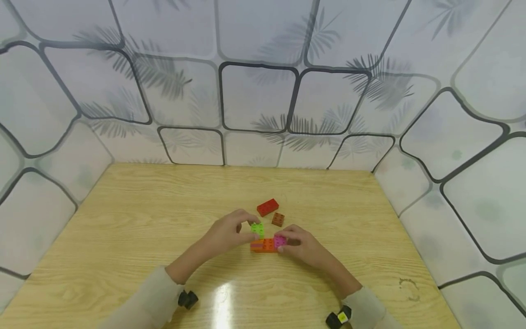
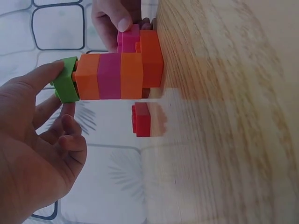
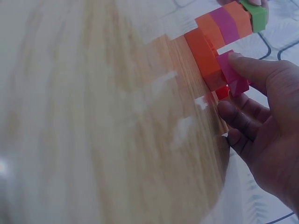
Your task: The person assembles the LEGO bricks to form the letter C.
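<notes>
My left hand (image 1: 226, 233) pinches a light green building brick (image 1: 257, 230) between thumb and fingers. In the left wrist view the green brick is slightly tilted at the top of a stack, where orange bricks (image 2: 88, 77) lie above and below a purple brick (image 2: 110, 76). That stack rises from one end of a longer orange brick (image 2: 152, 58) lying on the table. At its other end is a pink brick (image 1: 280, 241), gripped by my right hand (image 1: 307, 246), with the thumb (image 3: 252, 65) pressed on its near side.
Beyond the stack, a red brick (image 1: 268, 207) and a small brown brick (image 1: 278, 219) lie loose on the wooden table (image 1: 164, 205). Patterned wall panels (image 1: 255, 96) enclose the table at the back and both sides.
</notes>
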